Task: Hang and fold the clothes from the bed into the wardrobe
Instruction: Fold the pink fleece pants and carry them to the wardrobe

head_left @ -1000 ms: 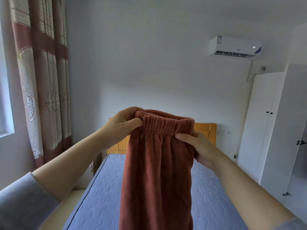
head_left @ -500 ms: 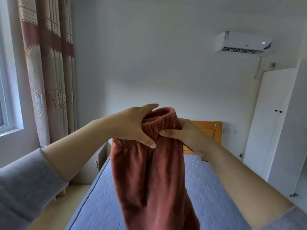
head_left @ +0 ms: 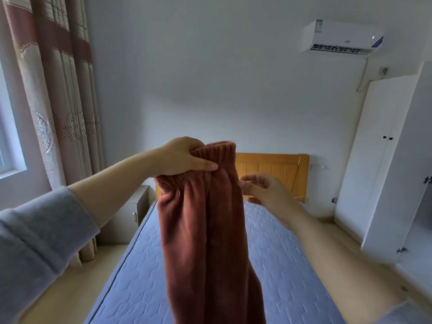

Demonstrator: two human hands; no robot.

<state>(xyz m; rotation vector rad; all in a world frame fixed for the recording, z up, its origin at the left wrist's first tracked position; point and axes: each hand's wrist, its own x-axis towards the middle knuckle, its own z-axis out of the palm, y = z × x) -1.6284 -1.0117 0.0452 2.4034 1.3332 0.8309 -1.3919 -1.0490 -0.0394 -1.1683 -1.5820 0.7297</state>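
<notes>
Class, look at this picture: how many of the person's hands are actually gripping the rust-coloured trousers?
1. The left hand pinches the gathered waistband of the rust-coloured trousers. The right hand is open beside them, fingers spread, gripping nothing.

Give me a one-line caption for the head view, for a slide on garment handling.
Left hand grips fleece trousers by the waistband above the bed; right hand open.

1. The walls [head_left: 210, 78] were plain white, with an air conditioner [head_left: 341, 39] mounted high.
2. A striped curtain [head_left: 58, 90] hung beside the window [head_left: 9, 136] on the left.
3. A small grey nightstand [head_left: 131, 211] stood near the orange headboard [head_left: 273, 169].
</notes>
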